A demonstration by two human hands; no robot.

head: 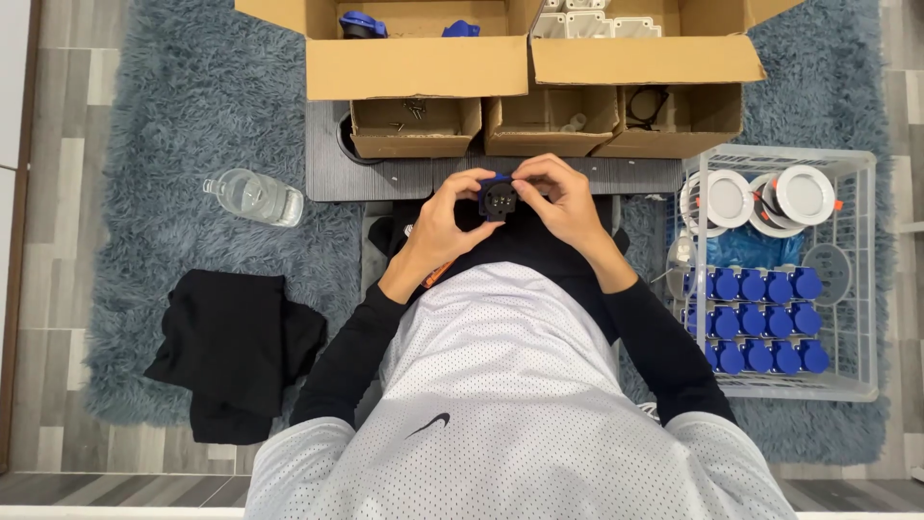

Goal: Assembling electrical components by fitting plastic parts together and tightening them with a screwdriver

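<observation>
We have one head-worn view, looking steeply down from close above onto our own torso, the low grey slatted worktop (385, 178) and shaggy blue-grey rug (192, 116).

Socket (499, 199) between my hands, boxes (549, 120) beyond on board (385, 178); bottle (254, 196), cloth (234, 349) left; basket (859, 270) right.

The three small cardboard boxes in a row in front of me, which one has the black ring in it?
The right-hand small box, nearest the white wire basket; it holds a black ring, unlike the other two.
</observation>
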